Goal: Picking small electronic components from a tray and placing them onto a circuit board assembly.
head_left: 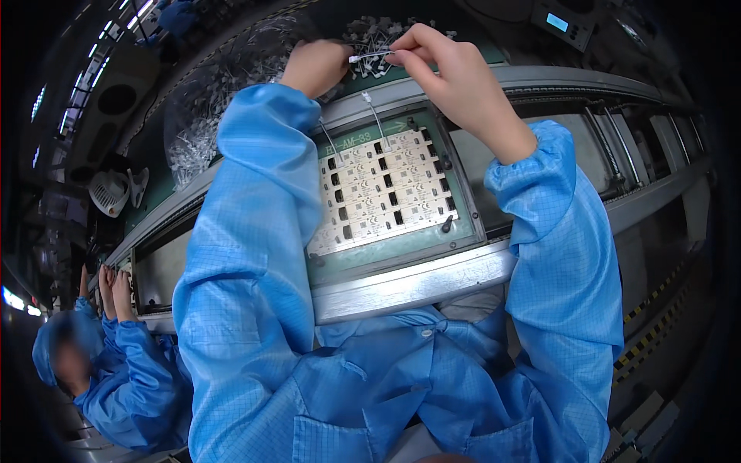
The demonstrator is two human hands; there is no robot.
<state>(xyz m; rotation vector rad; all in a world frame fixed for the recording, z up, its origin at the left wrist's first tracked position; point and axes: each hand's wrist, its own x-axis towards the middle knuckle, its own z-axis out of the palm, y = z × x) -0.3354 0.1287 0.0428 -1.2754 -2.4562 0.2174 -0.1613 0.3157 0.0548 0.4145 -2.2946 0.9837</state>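
Note:
My right hand (463,81) is closed in a pinch on a short cable with a white connector (356,59), held above the far rail. At the far side, my left hand (318,65) is at the edge of a pile of small white-ended cables (374,38); its fingers are hidden behind the back of the hand. Below both hands lies a panel of white circuit boards (401,189) with black components, set in a green fixture (363,262). Two cables stand up from its far edge, one of them a cable with a white plug (373,112). My left sleeve covers the panel's left side.
A metal conveyor rail (409,282) runs along the near side of the fixture. Clear plastic bags of cables (204,127) lie at the far left, close to a small white fan (110,191). A co-worker in blue (131,378) works farther left along the line.

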